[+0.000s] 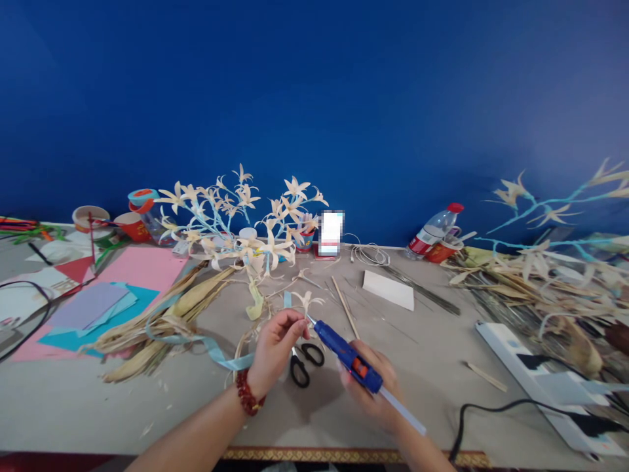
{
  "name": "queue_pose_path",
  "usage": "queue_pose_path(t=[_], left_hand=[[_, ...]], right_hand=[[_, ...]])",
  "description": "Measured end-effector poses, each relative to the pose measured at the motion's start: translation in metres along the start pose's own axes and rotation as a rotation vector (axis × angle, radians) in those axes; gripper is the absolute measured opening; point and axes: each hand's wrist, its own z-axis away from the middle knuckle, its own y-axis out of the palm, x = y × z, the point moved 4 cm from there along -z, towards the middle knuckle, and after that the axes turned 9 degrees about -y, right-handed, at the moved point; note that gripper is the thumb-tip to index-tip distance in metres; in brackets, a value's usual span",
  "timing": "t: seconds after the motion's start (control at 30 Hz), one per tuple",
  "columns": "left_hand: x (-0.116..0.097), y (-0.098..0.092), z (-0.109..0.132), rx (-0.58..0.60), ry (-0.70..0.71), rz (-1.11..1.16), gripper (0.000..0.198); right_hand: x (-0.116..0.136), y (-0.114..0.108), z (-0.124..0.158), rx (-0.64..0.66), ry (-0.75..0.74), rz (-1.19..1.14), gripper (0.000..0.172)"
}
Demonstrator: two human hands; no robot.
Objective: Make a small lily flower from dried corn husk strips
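Observation:
My right hand (376, 383) is wrapped round a blue hot glue gun (346, 354), with a pale glue stick (403, 412) coming out of its back end. The gun's nozzle touches or nearly touches the base of a small cream husk flower (308, 301). Closed in a pinch at that base, my left hand (280, 334) holds the flower; its stem is hidden by the fingers. Black-handled scissors (301, 372) lie on the table just below the hands. A light blue ribbon (221, 354) trails to the left of my left wrist.
Branches of husk flowers (236, 216) stand at the back, left of a phone (331, 233). Dried husks (171, 328) and coloured paper (93, 308) lie on the left. A white power strip (535, 387) with black cables sits at right. A bottle (435, 233) leans near the wall.

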Motion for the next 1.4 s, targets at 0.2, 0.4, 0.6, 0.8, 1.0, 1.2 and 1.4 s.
queue_pose_path(t=[0.2,0.4,0.6,0.8,1.0,1.2,1.4], left_hand=[[0.0,0.0,0.0,-0.008,-0.007,-0.006,0.016],[0.002,0.0,0.0,-0.003,-0.014,0.001,0.016],[0.004,0.0,0.0,0.012,-0.015,0.011,0.015],[0.004,0.002,-0.001,0.049,-0.047,0.098,0.016],[0.003,0.004,-0.001,0.068,-0.06,0.143,0.017],[0.003,0.004,0.002,0.044,-0.097,0.141,0.02],[0.002,0.001,0.003,0.046,-0.077,0.128,0.018]], right_hand=[[0.003,-0.003,-0.005,0.038,-0.032,0.024,0.008],[0.001,-0.001,-0.005,0.04,-0.054,0.016,0.006],[-0.003,0.001,-0.002,-0.001,-0.054,0.018,0.008],[-0.001,0.001,-0.003,0.0,-0.1,0.06,0.007],[0.005,-0.002,-0.009,0.058,-0.123,0.132,0.007],[-0.009,-0.007,-0.007,0.122,-0.163,0.215,0.013],[-0.07,-0.031,0.001,0.303,0.107,0.56,0.017]])
